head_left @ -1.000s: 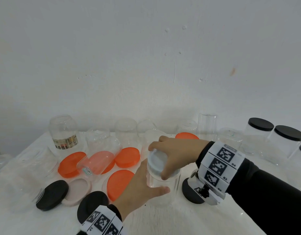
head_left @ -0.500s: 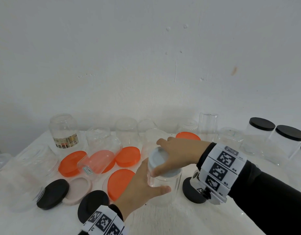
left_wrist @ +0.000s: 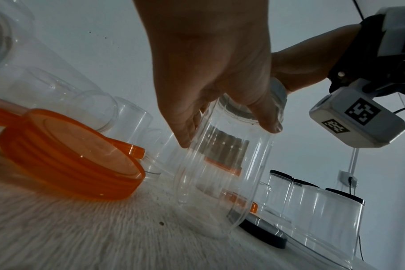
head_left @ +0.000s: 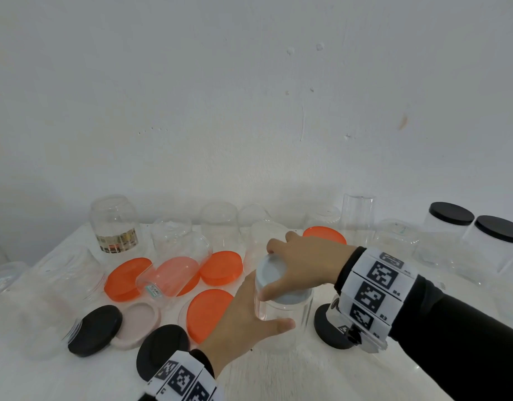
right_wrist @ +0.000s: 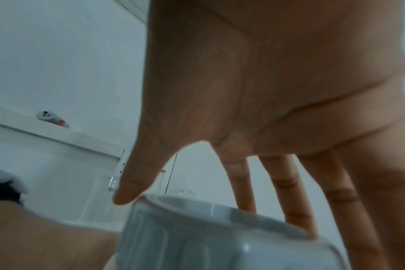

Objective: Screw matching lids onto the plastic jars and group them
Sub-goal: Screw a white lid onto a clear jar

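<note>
A clear ribbed plastic jar stands on the white table near its front middle. My left hand grips its body, thumb across the near side and fingers round the far side. A pale grey lid sits on the jar's mouth, and my right hand grips it from above with thumb and fingers round the rim. The left wrist view shows the jar under the left hand's thumb. In the right wrist view the thumb and fingers touch the lid.
Several orange lids lie left of the jar, with black lids and a pink lid nearer the front. Another black lid lies under my right wrist. Open jars line the wall. Black-capped jars stand at the right.
My right hand has turned a little on the lid, and its fingers have shifted round the rim. The jar and my left hand stay where they were.
</note>
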Available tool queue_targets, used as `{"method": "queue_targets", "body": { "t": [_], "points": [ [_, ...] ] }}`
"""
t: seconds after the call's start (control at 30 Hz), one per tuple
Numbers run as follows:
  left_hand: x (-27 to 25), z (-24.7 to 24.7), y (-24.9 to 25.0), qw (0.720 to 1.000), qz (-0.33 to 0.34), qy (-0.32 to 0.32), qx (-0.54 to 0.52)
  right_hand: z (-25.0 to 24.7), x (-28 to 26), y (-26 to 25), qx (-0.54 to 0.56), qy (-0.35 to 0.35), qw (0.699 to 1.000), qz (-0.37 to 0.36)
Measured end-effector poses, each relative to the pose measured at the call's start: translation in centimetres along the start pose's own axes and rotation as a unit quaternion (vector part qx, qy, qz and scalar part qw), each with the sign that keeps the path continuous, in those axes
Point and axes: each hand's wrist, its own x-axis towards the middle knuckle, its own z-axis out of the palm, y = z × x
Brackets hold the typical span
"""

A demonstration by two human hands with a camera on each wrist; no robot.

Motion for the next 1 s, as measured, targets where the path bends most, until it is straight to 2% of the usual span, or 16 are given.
{"method": "queue_targets", "body": {
  "t": [0.1,0.23,0.37,0.53,0.63,0.7,0.8,1.0],
  "points": [
    [0.0,0.0,0.0,1.000,0.003,-0.001,-0.005,-0.1,-0.2,0.2,0.020,-0.026,0.999,-0.002],
    [0.0,0.0,-0.2,1.000,-0.007,0.007,-0.004,-1.1,-0.6,0.4,0.039,-0.065,0.996,-0.052],
    [0.0,0.0,-0.2,1.000,-0.006,0.005,-0.009,-1.0,-0.2,0.1,0.040,-0.047,0.997,-0.037],
    [0.0,0.0,-0.1,1.000,-0.002,0.009,-0.005,0.0,0.1,0.0,-0.014,-0.001,1.000,0.009],
    [-0.1,0.0,-0.1,1.000,-0.005,0.006,-0.013,-0.4,-0.2,0.5,0.034,-0.047,0.998,-0.002],
    [-0.1,0.1,-0.1,1.000,-0.009,0.008,-0.011,-1.0,-0.6,0.6,0.063,-0.071,0.995,-0.039],
    [-0.1,0.2,0.0,1.000,-0.009,0.006,-0.016,-1.2,-0.5,0.6,0.066,-0.058,0.994,-0.065],
    [-0.1,0.0,0.0,1.000,-0.005,0.003,-0.010,-0.4,0.0,0.3,0.016,-0.010,1.000,-0.001]
  ]
}}
